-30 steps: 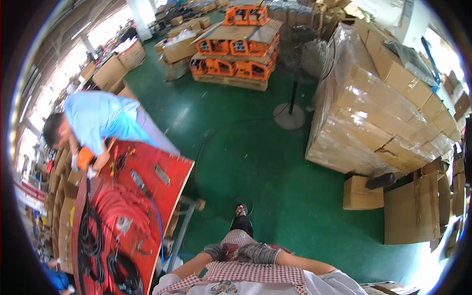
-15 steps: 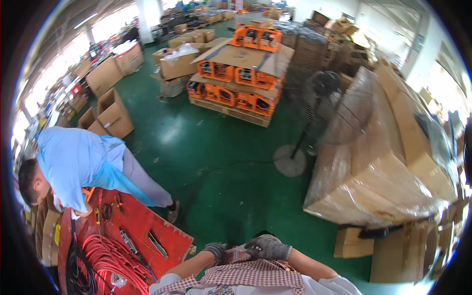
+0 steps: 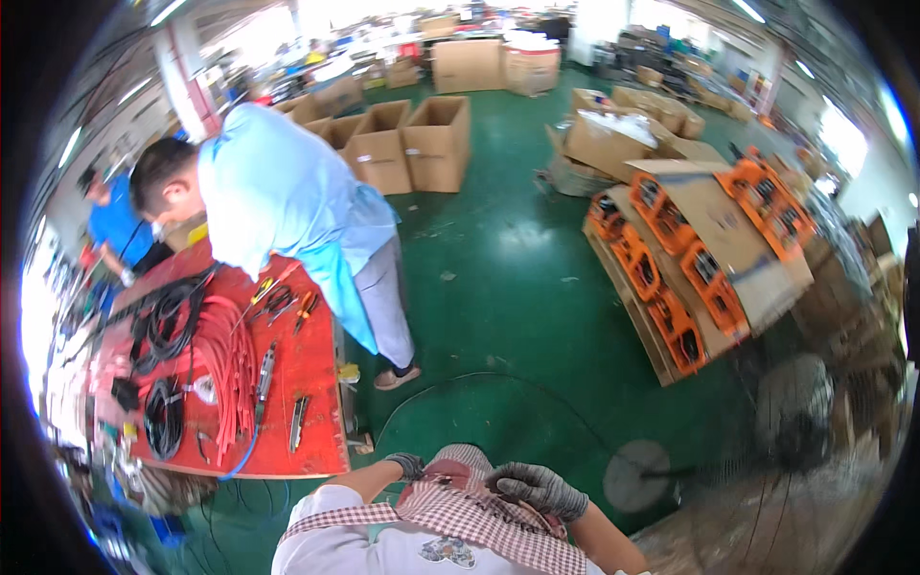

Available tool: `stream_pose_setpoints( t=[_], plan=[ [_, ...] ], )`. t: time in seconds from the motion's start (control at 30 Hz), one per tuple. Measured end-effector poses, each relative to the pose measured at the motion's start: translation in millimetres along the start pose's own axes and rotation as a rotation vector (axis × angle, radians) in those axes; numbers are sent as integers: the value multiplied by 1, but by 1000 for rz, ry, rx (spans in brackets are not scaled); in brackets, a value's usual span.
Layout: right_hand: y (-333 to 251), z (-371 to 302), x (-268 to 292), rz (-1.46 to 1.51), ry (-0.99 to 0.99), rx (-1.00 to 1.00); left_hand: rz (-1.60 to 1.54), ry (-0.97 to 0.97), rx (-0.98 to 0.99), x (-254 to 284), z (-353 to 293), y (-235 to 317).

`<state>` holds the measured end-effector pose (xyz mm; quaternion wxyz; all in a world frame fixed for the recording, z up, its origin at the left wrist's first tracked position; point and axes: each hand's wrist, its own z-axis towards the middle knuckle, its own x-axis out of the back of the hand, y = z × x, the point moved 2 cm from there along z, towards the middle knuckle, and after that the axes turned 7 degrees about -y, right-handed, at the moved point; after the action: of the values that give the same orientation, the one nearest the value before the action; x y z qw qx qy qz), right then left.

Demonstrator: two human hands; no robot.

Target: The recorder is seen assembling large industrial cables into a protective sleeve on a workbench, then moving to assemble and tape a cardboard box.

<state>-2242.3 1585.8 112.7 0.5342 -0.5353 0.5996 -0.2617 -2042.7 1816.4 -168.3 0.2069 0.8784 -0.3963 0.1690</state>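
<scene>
My right hand (image 3: 540, 487), in a grey glove, lies against the red-and-white checked apron (image 3: 470, 513) at my waist. Its fingers are bent and pressed together on the cloth. On the other side of the apron is my gloved left hand (image 3: 409, 467), its fingers hidden. Left of me stands a red table (image 3: 321, 446). On it lie a coil of red cable (image 3: 225, 369), black cable bundles (image 3: 165, 417), a slim power screwdriver (image 3: 265, 374) with a blue hose, a metal-bodied knife (image 3: 298, 422) and orange-handled pliers (image 3: 307, 309).
A person in light blue (image 3: 287, 182) bends over the table's far side; another in blue (image 3: 123, 216) is behind. Open cartons (image 3: 436, 144) stand beyond. A pallet (image 3: 628, 321) of orange-framed machines is at right, near a floor fan's round base (image 3: 637, 474). A cable crosses the green floor.
My view has swung left, bringing the red table and the bending person further into the picture. Both hands stay at the apron; the right one's fingers look more bent.
</scene>
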Motion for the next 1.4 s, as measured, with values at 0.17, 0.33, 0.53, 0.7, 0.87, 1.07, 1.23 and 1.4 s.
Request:
stream_pose_setpoints(
  t=[0.17, 0.33, 0.53, 0.7, 0.87, 1.07, 1.23, 1.4],
  plan=[
    [-40, 36, 65, -188, -350, 43, -703, 81, 138, -3, 24, 21],
    [-90, 116, 134, -463, -461, 90, -564, 263, 96, 20, 132, -7],
    [-157, 172, 208, -658, -281, -187, -536, 435, 110, 99, 157, -6],
    [-193, 211, 295, -398, -64, -333, -799, 223, 187, 215, 137, 5],
    [-182, 269, 365, -233, -264, -324, -1626, 457, 404, 227, 154, 3],
    [-244, 376, 459, -971, -788, -209, -1013, 17, 653, 192, 193, 57],
    [-328, 446, 536, -448, -552, -427, -1277, 323, 640, 395, 176, 74],
    [-384, 512, 539, -614, -774, -434, -1729, 430, 681, 528, 182, 61]
  ],
)
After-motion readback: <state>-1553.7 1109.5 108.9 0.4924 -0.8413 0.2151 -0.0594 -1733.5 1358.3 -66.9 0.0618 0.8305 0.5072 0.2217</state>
